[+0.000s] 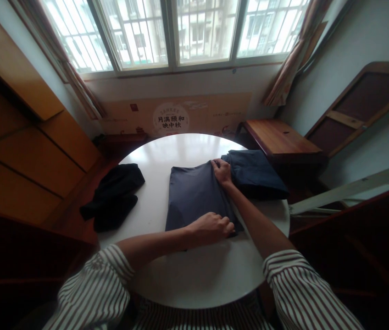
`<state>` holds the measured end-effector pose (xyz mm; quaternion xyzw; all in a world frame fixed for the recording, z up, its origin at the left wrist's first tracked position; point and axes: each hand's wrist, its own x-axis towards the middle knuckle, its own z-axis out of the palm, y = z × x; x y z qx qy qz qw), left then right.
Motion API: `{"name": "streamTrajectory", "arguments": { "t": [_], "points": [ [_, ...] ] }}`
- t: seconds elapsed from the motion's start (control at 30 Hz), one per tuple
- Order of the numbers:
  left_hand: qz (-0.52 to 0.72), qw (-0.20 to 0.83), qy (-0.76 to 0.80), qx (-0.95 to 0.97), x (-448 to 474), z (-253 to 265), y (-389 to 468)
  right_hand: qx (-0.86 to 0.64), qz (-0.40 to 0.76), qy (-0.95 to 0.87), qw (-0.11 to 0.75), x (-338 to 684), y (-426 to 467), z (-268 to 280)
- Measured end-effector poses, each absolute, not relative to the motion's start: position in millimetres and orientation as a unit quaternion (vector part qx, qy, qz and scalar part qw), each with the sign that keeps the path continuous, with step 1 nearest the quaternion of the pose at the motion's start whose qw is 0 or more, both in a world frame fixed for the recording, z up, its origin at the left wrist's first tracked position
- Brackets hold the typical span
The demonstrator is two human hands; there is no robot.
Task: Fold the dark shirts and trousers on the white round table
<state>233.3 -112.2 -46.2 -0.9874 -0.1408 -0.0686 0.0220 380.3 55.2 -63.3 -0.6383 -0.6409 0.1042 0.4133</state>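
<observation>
A smooth grey garment [192, 192], folded into a rough rectangle, lies in the middle of the round white table [197, 279]; its exact kind does not show. My right hand [222, 172] pinches its far right corner. Nearer to me, my left hand [211, 228] reaches across to the near right corner, fingers closed on the cloth. Touching or just beside my right hand is a folded dark blue garment stack [254, 172]. On the table's left side a black garment [117, 195] lies loosely bunched, partly over the edge.
Beyond the table, a low wooden stool or side table [280, 137] stands at the right. A wooden cabinet [32, 151] rises on the left, and a pale metal bar [349, 188] slants in from the right. Barred windows [201, 32] and curtains are at the back.
</observation>
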Motion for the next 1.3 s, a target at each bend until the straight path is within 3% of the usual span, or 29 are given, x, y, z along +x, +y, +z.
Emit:
{"name": "streamTrajectory", "arguments": {
  "t": [0.2,0.33,0.47,0.8,1.0,1.2,1.3],
  "points": [
    [-0.088,-0.024,-0.228,-0.97,178,-17,-130,-0.588,0.071,-0.723,0.356,351,32,-36],
    [-0.114,-0.034,-0.347,-0.93,131,-28,-128,-0.417,0.154,-0.872,0.207,295,16,-33],
    [-0.083,-0.061,-0.412,-0.905,112,-58,-136,-0.418,0.19,-0.883,0.094,253,18,-55],
    [-0.086,-0.079,-0.349,-0.93,112,-56,-170,-0.439,0.141,-0.872,0.163,242,40,-40],
    [-0.297,-0.16,-0.45,-0.827,92,-49,-126,-0.47,0.086,-0.849,0.226,278,2,-34],
    [-0.368,-0.409,-0.58,-0.6,86,-58,-60,-0.515,0.072,-0.839,0.163,348,-40,-63],
    [-0.364,-0.48,-0.598,-0.529,95,-56,-43,-0.587,0.101,-0.777,0.204,368,-42,-76]
  ]
}}
